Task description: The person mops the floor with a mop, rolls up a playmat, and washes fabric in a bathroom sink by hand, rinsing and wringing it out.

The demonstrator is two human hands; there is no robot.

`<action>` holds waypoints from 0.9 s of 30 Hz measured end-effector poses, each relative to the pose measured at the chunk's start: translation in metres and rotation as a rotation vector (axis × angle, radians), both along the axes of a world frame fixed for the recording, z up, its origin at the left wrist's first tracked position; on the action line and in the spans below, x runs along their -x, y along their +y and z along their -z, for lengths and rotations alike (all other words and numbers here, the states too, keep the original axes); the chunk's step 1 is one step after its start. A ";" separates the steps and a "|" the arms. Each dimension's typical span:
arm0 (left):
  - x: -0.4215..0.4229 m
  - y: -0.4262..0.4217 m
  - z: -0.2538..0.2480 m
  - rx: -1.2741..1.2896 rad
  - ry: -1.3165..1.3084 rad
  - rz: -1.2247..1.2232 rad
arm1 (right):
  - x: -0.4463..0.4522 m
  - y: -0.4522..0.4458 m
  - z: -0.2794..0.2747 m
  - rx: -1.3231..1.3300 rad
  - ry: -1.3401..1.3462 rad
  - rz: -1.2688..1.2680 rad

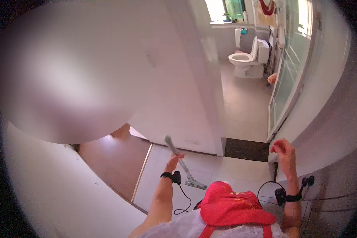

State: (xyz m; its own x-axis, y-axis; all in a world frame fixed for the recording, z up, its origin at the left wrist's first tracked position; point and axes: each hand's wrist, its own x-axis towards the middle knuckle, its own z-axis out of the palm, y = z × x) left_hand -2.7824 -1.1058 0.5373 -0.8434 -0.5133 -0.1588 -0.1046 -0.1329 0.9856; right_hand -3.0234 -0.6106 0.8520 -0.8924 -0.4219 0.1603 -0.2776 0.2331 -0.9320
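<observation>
My left hand (174, 162) is closed round the grey handle of a long tool (185, 168) with a flat, wide head low near the floor. The handle's upper end sticks out above the hand, tilted to the left. My right hand (285, 154) is raised at the right, near the doorway's edge, with its fingers curled; whether anything is in them is too small to tell. Both wrists carry black straps with small devices and cables. A red cloth garment (234, 204) covers my front.
A white wall (174, 99) stands ahead. To its right, past a dark threshold (246, 150), are a bathroom with a white toilet (248, 63) and a glass door (291, 75). A brown floor (121, 166) lies at the left. A large blurred shape covers the upper left.
</observation>
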 end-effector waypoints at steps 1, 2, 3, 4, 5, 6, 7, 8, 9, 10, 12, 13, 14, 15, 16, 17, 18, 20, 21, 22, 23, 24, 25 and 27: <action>0.006 -0.015 0.026 0.039 -0.018 0.054 | 0.014 -0.008 0.004 0.024 -0.046 -0.046; 0.016 -0.005 0.010 -0.043 -0.223 -0.105 | 0.028 -0.017 0.011 0.050 -0.086 -0.087; 0.013 0.006 -0.009 -0.119 -0.418 -0.263 | 0.026 -0.025 0.010 0.077 -0.115 -0.127; 0.003 -0.010 0.016 -0.272 -0.174 -0.242 | 0.035 -0.034 0.014 0.093 -0.104 -0.135; 0.021 -0.011 0.009 -0.231 -0.250 -0.300 | 0.055 -0.041 0.015 0.107 -0.099 -0.147; 0.034 -0.001 -0.006 -0.188 -0.380 -0.474 | 0.062 -0.049 0.015 0.119 -0.087 -0.162; 0.038 -0.008 0.003 -0.190 -0.301 -0.474 | 0.083 -0.055 0.014 0.111 -0.066 -0.165; 0.047 -0.028 0.019 -0.229 -0.360 -0.410 | 0.107 -0.062 0.013 0.100 -0.041 -0.169; 0.058 -0.025 0.006 -0.260 -0.344 -0.400 | 0.128 -0.070 0.014 0.085 -0.010 -0.176; 0.062 -0.033 0.017 -0.257 -0.345 -0.427 | 0.148 -0.077 0.014 0.061 -0.020 -0.185; 0.090 -0.042 0.034 -0.131 -0.382 -0.508 | 0.193 -0.092 0.012 0.050 -0.032 -0.224; 0.096 -0.047 0.032 -0.272 -0.455 -0.644 | 0.211 -0.102 0.009 0.048 -0.049 -0.249; 0.107 -0.049 0.025 -0.300 -0.434 -0.668 | 0.234 -0.113 0.004 -0.018 -0.007 -0.263; 0.112 -0.045 0.021 -0.334 -0.424 -0.698 | 0.255 -0.125 -0.005 -0.024 0.001 -0.290; 0.116 -0.041 0.016 -0.367 -0.413 -0.729 | 0.275 -0.137 -0.015 -0.034 0.003 -0.319; 0.122 -0.041 0.015 -0.390 -0.400 -0.764 | 0.296 -0.145 -0.019 -0.034 0.020 -0.348; 0.127 -0.043 0.014 -0.406 -0.396 -0.782 | 0.315 -0.157 -0.019 -0.038 0.002 -0.357; 0.135 -0.042 0.010 -0.433 -0.411 -0.824 | 0.353 -0.182 -0.030 -0.037 0.021 -0.386; 0.136 -0.040 0.008 -0.446 -0.418 -0.852 | 0.365 -0.193 -0.030 -0.033 0.022 -0.404; 0.139 -0.037 0.006 -0.449 -0.425 -0.875 | 0.376 -0.204 -0.025 -0.018 -0.024 -0.430; 0.138 -0.030 0.003 -0.467 -0.432 -0.901 | 0.389 -0.217 -0.017 -0.001 -0.059 -0.460; 0.137 -0.021 0.006 -0.477 -0.431 -0.936 | 0.405 -0.227 -0.007 0.026 -0.083 -0.497; 0.134 -0.012 0.005 -0.497 -0.435 -0.966 | 0.416 -0.245 -0.002 0.019 -0.097 -0.542; 0.124 0.014 0.008 -0.538 -0.464 -1.046 | 0.431 -0.277 0.012 0.001 -0.130 -0.644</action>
